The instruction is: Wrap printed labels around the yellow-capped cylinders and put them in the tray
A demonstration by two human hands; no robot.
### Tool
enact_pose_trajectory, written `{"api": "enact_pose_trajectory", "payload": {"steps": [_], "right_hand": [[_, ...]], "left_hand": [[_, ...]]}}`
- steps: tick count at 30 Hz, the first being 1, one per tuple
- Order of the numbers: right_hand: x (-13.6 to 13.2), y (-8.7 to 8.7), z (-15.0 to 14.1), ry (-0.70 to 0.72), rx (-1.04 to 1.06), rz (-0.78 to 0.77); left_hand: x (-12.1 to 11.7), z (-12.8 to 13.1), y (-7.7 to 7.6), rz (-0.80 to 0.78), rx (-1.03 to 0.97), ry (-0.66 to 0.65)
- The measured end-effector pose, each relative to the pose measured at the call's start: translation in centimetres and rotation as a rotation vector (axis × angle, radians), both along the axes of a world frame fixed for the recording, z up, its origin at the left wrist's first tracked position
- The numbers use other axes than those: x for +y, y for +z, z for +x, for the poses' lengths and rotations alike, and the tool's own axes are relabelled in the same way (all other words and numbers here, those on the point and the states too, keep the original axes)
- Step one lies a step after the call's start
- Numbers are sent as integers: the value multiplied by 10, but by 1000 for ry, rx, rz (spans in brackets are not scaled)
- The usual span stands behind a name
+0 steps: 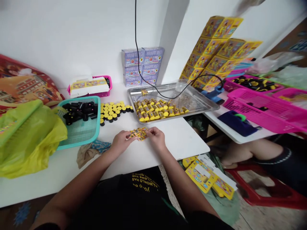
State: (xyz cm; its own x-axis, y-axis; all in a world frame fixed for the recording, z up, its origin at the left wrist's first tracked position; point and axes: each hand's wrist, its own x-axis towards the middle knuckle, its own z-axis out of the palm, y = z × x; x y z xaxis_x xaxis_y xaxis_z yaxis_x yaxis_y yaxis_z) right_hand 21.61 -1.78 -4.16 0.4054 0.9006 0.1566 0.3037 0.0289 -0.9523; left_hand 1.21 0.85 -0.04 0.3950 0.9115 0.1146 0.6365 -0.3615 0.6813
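Above the white table, both hands are at a small bunch of yellow printed labels (139,134), overlapping and patterned in several colours. The fingers of my left hand (122,140) pinch the left side of the bunch. On the other side, my right hand (156,137) grips its right edge between thumb and fingers. Just beyond the hands, black tubs with yellow lids (111,111) stand in a cluster. A metal tray (203,107) to the right of them bears many small yellow-wrapped tubs (155,110). Fine print on the labels is too small to read.
A teal basket (98,118) of black tubs (80,111) and a yellow-green bag (31,137) are at left. Purple boxes (144,65) and stacked yellow boxes (213,51) stand behind. A black cable (136,32) hangs over the tray. Another person's leg (254,151) is at right.
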Motion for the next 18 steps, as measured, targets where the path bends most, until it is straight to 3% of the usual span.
{"api": "enact_pose_trajectory", "payload": {"steps": [4, 7, 10, 14, 18], "right_hand": [[-6, 10, -2, 67, 198, 25], [-11, 9, -12, 126, 280, 35], [-12, 3, -26, 199, 279, 15], [6, 11, -40, 257, 72, -6], [56, 40, -55, 244, -394, 104]], "left_hand": [[14, 31, -16, -288, -389, 34], [7, 35, -12, -487, -563, 22], [1, 24, -6, -497, -646, 66], [6, -3, -4, -449, -684, 193], [15, -25, -7, -421, -693, 275]]}}
